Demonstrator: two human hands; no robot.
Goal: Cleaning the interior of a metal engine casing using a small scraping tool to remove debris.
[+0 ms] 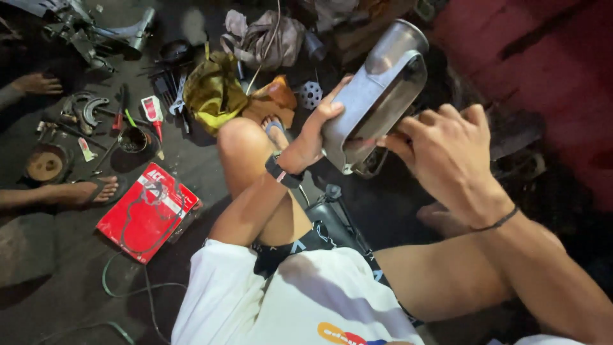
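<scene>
Likely to slip: smooth grey metal cover (377,96), a long curved shell with a rounded open end, held up in the air above the knees, left hand (313,134) gripping its near edge, right hand (447,150) curled closed at its lower rim, contents hidden. Could drop onto the dark, gritty floor (191,166) among the red gasket packet (148,211), yellow rag (214,89) and scattered tools (121,118).

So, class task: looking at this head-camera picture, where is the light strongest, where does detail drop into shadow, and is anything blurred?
Head view: light falls hardest on the white shirt and the grey metal cover, which shows a soft sheen; the left hand and right hand holding it are sharp; the upper right and the floor edges sink into shadow; the rags look slightly soft.
</scene>
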